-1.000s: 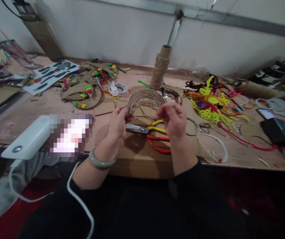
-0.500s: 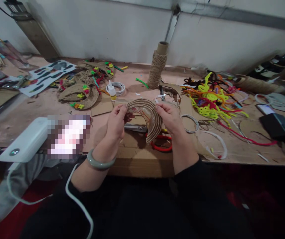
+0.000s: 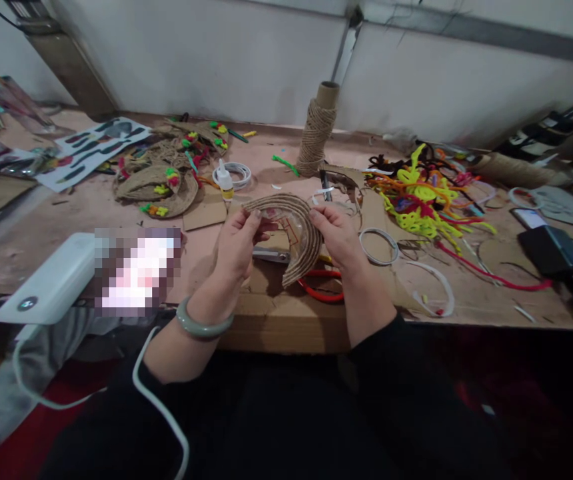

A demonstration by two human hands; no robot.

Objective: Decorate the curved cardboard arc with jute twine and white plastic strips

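Both of my hands hold a curved arch wrapped in jute twine [image 3: 300, 230] above the front of the workbench. My left hand [image 3: 239, 240], with a green bangle on its wrist, pinches the arch's left end. My right hand [image 3: 339, 233] grips the right side, and the lower end of the arch points down toward me. Under the arch lie scissors [image 3: 272, 255] and red-handled pliers [image 3: 324, 290] on a sheet of cardboard [image 3: 266, 303].
A twine spool [image 3: 318, 130] stands at the back centre. A glue bottle [image 3: 224, 180], tape ring [image 3: 239, 175] and decorated twine pieces [image 3: 159, 183] lie left. Bright pipe cleaners [image 3: 426, 200] are piled at right, near white rings [image 3: 379, 245]. A white power bank [image 3: 46, 280] sits at the left edge.
The arch has turned from upright and facing me to tilted, its right end swung down toward me. My hands shifted slightly lower with it.
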